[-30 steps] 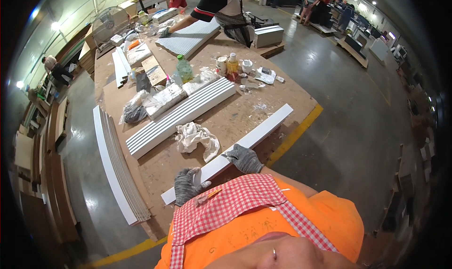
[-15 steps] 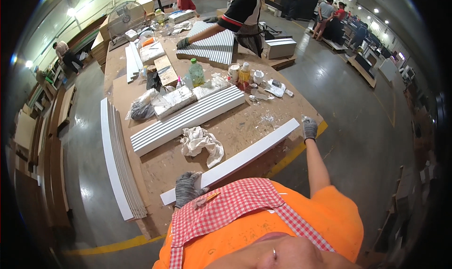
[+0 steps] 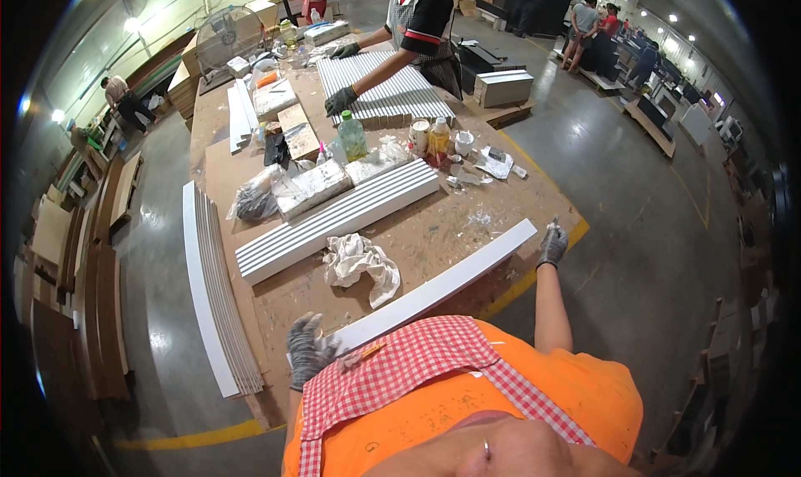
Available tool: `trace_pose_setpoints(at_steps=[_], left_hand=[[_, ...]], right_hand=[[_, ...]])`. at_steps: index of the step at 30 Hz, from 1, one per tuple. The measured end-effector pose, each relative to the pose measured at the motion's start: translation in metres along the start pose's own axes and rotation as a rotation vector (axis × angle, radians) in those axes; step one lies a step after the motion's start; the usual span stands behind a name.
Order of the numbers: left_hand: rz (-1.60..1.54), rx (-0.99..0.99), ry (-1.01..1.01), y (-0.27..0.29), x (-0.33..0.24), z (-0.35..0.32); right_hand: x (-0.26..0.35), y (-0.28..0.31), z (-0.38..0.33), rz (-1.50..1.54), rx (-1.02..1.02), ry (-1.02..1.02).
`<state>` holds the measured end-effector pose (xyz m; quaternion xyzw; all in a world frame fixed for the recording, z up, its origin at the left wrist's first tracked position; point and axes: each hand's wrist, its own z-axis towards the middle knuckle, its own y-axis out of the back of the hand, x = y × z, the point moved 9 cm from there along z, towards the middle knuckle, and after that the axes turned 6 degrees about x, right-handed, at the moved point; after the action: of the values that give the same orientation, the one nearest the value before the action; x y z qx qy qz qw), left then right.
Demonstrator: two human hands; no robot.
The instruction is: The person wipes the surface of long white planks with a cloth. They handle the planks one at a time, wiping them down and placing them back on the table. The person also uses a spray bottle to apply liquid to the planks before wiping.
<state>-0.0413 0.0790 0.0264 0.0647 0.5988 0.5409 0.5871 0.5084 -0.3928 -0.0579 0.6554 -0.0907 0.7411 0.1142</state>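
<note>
A long white strip of board (image 3: 442, 283) lies along the near edge of the workbench (image 3: 450, 227). My left hand (image 3: 307, 348), in a grey glove, grips its near left end. My right hand (image 3: 551, 245), also gloved, is at the strip's far right end by the bench corner, fingers closed near it; whether it holds the strip is unclear. A crumpled white rag (image 3: 360, 262) lies just beyond the strip. Behind the rag sits a white ribbed panel (image 3: 338, 218).
Bottles, tins and bagged items crowd the bench middle (image 3: 392, 139). Another person in gloves (image 3: 421, 18) handles a ribbed panel (image 3: 380, 89) at the far end. White ribbed boards (image 3: 213, 285) lean on the bench's left side. A fan (image 3: 225, 35) stands at the back.
My right hand has slid along the strip from near its middle out to the far right end. My left hand stays on the near end.
</note>
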Motion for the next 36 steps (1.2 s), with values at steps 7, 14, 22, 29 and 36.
trace_pose_setpoints(at_steps=[7,14,22,29,36], left_hand=[[0.179,0.038,0.638,0.003,0.132,-0.069],[0.038,0.114,0.936,-0.008,0.108,-0.086],[-0.388,-0.141,1.110,-0.022,0.135,-0.094],[-0.200,-0.207,0.777,-0.016,0.101,-0.086],[-0.308,-0.329,0.476,-0.031,0.113,-0.105]], right_hand=[[-0.015,-0.014,-0.017,-0.135,-0.089,0.010],[0.013,-0.029,-0.050,0.036,0.051,-0.148],[0.012,-0.038,-0.047,0.151,0.134,-0.185],[-0.010,-0.027,-0.028,0.290,0.150,-0.125],[0.019,-0.033,-0.035,0.279,0.220,-0.050]])
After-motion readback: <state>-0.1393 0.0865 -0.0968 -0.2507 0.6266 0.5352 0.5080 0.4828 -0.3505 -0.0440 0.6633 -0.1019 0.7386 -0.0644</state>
